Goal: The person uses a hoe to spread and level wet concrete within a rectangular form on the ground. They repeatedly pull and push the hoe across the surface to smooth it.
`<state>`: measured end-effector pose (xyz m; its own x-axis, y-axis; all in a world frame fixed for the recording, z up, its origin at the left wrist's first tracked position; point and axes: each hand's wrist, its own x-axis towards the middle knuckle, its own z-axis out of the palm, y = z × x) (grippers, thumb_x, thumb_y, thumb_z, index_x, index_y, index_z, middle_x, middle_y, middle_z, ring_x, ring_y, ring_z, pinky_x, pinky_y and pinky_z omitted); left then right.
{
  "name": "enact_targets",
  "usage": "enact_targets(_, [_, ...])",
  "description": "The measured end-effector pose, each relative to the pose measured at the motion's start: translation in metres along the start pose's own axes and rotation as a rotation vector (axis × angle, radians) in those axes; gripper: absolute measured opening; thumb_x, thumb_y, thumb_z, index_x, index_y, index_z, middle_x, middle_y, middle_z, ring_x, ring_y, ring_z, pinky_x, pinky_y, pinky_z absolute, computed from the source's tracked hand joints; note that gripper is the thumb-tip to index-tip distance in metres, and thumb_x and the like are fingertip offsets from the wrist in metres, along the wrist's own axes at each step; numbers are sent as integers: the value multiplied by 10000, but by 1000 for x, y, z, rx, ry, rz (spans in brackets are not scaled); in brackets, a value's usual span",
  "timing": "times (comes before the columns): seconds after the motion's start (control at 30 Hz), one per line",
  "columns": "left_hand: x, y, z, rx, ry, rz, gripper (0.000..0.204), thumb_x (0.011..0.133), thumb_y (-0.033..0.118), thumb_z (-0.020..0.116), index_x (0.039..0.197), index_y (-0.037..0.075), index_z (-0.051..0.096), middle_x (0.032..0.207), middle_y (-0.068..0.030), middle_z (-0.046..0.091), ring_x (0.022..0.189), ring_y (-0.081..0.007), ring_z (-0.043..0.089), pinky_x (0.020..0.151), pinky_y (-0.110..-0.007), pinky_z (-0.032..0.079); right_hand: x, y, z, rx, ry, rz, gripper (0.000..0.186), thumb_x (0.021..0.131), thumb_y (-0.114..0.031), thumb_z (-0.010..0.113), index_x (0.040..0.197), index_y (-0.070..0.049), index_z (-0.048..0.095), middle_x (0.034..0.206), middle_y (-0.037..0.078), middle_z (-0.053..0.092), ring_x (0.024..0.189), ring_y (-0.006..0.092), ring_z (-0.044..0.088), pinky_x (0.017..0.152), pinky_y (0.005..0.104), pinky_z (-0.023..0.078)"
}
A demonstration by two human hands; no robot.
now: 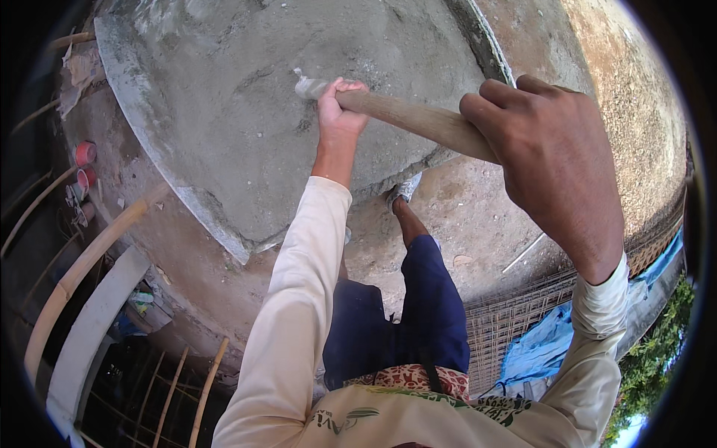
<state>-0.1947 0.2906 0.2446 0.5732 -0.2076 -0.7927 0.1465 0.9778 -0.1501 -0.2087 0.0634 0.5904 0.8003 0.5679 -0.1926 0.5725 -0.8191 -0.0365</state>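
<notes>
Both of my hands grip a long wooden tool handle [418, 119] that slants across the view. My left hand [342, 106] is wrapped round it near its far left part, where the wood is coated pale grey. My right hand [549, 149] is closed round the near, thicker end, close to the camera. Below the handle lies a broad bed of wet grey cement mix [246, 142], with a ridged, lumpy surface. The tool's head cannot be made out, so its kind does not show.
The mix lies on a pale sheet [160, 168] with raised edges. My foot [403, 188] stands at its near edge. Bamboo poles [89, 276] and red cups [86, 164] are on the left. Wire mesh [508, 321] and a blue tarp [538, 351] lie at lower right.
</notes>
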Motion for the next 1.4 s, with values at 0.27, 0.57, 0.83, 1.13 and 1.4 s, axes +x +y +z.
enact_targets(0.27, [-70, 11, -32, 510, 325, 154, 314, 1021, 109, 587, 733, 117, 464, 651, -28, 466, 621, -213, 486, 665, -395, 497, -137, -9, 147, 597, -111, 270, 390, 758, -23, 728, 1125, -141, 670, 921, 64, 674, 892, 310, 707, 701, 444, 568])
enact_targets(0.57, [-19, -69, -169, 299, 538, -58, 361, 1003, 75, 549, 669, 134, 426, 586, -15, 421, 534, -190, 415, 574, -361, 452, -134, 39, 142, 411, -315, 193, 219, 834, -51, 735, 1039, -127, 714, 902, 49, 701, 886, 278, 724, 739, 422, 585])
enact_targets(0.83, [62, -171, -68, -74, 223, -111, 352, 963, 60, 544, 652, 151, 406, 606, -16, 430, 572, -189, 448, 624, -362, 454, -48, 125, 41, -105, -199, 6, 124, 883, -176, 774, 1002, -145, 777, 889, 7, 752, 903, 190, 736, 791, 335, 592])
enact_targets(1.13, [59, -212, 43, 140, -21, -74, 186, 992, 73, 580, 816, 73, 521, 750, -83, 538, 745, -252, 544, 874, -440, 529, -106, 219, 41, -63, -151, 133, 68, 891, -65, 687, 942, -103, 665, 860, 47, 660, 831, 241, 690, 744, 404, 573])
enact_targets(1.4, [-16, -200, -96, 302, 491, -51, 309, 961, 55, 547, 676, 120, 445, 620, -32, 449, 609, -221, 459, 714, -411, 486, -218, 157, 150, 340, -254, 263, 225, 770, -24, 707, 956, -134, 643, 889, 39, 630, 883, 274, 665, 781, 422, 557])
